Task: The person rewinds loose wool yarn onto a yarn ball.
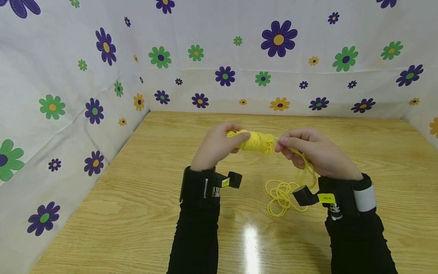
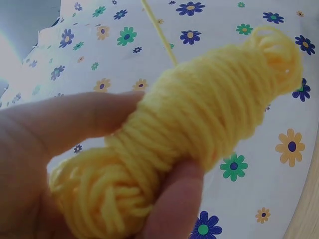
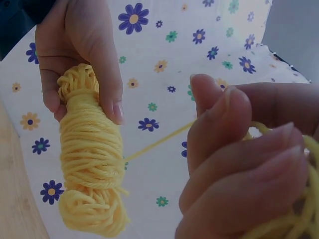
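My left hand point(image 1: 219, 144) grips one end of a wound bundle of yellow yarn point(image 1: 258, 142), thumb on the near side and fingers behind. In the left wrist view the bundle point(image 2: 199, 109) fills the middle, its wraps running round the waist and loops bulging at both ends. A single strand point(image 3: 159, 141) runs taut from the bundle to my right hand point(image 1: 309, 146), which pinches it between thumb and fingertips. More yarn point(image 1: 309, 171) passes through the curled right fingers and hangs below the palm.
Under the right hand, a loose tangle of yellow yarn point(image 1: 282, 196) lies on the wooden table point(image 1: 143, 213). A white cloth with printed flowers point(image 1: 205, 34) stands behind the table and along its left side. Each wrist wears a black strap with a small camera.
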`<state>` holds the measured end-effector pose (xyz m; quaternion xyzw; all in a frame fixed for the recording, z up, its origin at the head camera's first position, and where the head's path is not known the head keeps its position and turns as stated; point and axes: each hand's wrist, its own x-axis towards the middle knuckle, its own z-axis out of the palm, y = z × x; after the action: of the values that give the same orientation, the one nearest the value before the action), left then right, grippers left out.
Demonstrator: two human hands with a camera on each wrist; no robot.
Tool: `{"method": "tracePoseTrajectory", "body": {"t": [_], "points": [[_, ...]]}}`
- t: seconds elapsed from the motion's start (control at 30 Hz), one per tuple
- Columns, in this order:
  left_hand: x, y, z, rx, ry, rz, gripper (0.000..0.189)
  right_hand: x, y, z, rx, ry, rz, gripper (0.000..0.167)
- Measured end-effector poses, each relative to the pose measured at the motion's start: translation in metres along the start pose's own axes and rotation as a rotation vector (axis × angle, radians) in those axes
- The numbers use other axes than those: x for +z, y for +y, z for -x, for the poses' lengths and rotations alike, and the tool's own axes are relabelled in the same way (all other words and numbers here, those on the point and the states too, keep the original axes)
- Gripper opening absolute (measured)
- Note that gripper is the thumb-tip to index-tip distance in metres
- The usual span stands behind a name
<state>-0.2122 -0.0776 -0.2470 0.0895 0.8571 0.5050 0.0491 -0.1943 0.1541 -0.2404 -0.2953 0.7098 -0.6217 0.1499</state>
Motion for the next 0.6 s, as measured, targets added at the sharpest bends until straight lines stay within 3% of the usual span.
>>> {"method": "tracePoseTrajectory", "body": {"t": [0.6], "points": [[-0.003, 0.0012, -0.0021, -0.063, 0.263, 0.194, 0.038, 0.0022, -0.0047, 0.0029, -0.006, -0.055, 0.062, 0.025]]}}
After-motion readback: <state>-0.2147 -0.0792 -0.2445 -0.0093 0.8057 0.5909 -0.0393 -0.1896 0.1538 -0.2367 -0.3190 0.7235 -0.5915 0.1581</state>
